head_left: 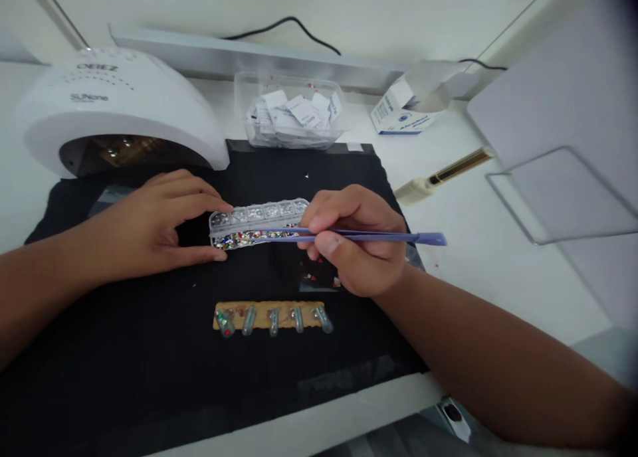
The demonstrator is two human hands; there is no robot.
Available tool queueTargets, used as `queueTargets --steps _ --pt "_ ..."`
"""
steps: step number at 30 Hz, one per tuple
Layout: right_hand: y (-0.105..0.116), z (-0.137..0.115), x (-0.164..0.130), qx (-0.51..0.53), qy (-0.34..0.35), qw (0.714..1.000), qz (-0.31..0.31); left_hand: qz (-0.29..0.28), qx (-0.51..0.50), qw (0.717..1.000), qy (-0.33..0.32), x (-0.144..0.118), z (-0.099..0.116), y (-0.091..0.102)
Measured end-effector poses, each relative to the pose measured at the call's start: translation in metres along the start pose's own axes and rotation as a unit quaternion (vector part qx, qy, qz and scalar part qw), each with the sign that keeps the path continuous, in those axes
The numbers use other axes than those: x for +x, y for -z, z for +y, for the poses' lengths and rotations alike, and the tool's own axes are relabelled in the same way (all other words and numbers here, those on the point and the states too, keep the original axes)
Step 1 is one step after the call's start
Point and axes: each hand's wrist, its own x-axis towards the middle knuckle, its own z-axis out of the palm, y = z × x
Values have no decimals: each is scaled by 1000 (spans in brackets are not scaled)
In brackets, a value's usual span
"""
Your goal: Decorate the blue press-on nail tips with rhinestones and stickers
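Observation:
In the head view, my left hand (172,224) pinches the left end of a clear compartment case (259,212) between thumb and fingertips. Its lid is raised, and small multicoloured rhinestones (239,239) fill the near row. My right hand (356,238) grips purple tweezers (389,236) whose tips reach left over the stones. Whether the tips hold a stone is too small to tell. Closer to me, a tan strip (286,315) carries several greenish false nails (274,321) in a row. The leftmost nail bears green and red stones.
A white nail lamp (134,105) stands at the back left. Behind the black mat (149,377) are a plastic tub (294,138) of paper packets and an opened carton (409,111). A cream bottle with a gold cap (438,175) and a wire stand (538,241) are on the right.

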Motion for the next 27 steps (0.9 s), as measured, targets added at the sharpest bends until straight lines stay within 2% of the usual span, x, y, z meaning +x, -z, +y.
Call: queueTargets --steps 5,11,27 --pt "-1 0 0 -23 3 1000 -13 -3 -15 1000 11 -1 -1 0" --pt "-1 1 1 -51 5 998 -34 2 -17 1000 -5 -1 -4 -2" --pt "-4 3 1 42 -11 999 32 -12 -15 1000 10 -2 -5 -2"
